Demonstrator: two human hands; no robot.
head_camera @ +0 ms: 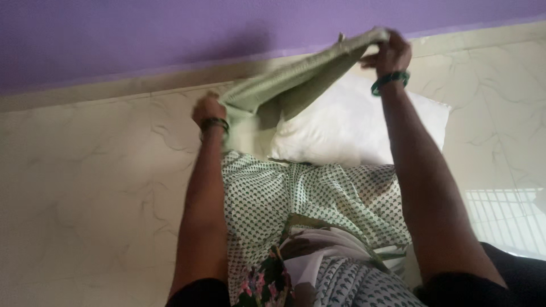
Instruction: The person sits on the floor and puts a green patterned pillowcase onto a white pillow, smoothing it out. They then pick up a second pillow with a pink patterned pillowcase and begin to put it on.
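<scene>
Up high, both fists shut tight on green cloth (296,79): left hand (208,110) low, right hand (389,52) higher, over white pillow (347,122).

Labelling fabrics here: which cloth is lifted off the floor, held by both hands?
The plain green cloth, stretched between the left hand and right hand. The white pillow and the dotted green fabric lie lower, unheld.

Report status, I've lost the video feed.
Both hands, left and right, gripping green pillowcase. White pillow beneath, on floor. Nothing blocking.
</scene>
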